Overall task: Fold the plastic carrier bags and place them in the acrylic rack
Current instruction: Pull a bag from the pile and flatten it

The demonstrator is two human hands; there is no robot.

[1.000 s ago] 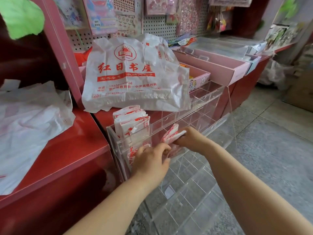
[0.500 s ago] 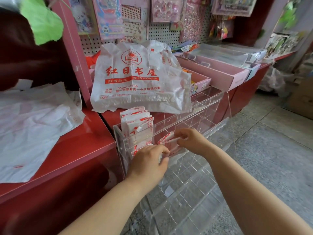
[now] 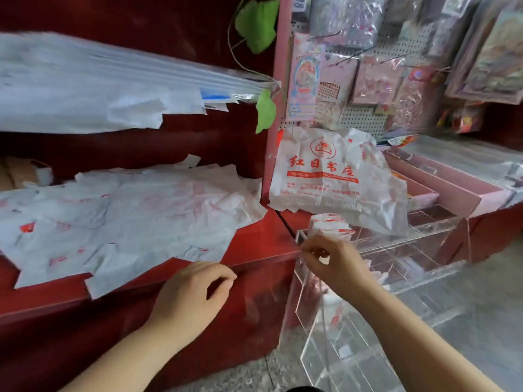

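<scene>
**Hands apart at the rack's corner**

Head view: the acrylic rack (image 3: 418,250) stands against the end of the red counter (image 3: 254,250), its clear compartments stepping down towards the floor. A bunch of folded bags (image 3: 329,226) sits in its top left compartment, standing on end with the long axis upright and the red-printed edges pointing up. The right hand (image 3: 336,264) is over that corner of the rack, just in front of the folded bags, with its fingers curled. The blur there is heavy, so I cannot tell whether it pinches anything. The left hand (image 3: 192,298) is well apart from it, in front of the counter's front edge, fingers loosely bent and holding nothing.

On the counter lies a spread of flat carrier bags (image 3: 135,222), overlapping and creased. One printed bag (image 3: 325,179) leans against the pink pegboard (image 3: 359,120) behind the rack, its red lettering upright and facing the camera. Pink trays (image 3: 452,188) run off to the right
</scene>
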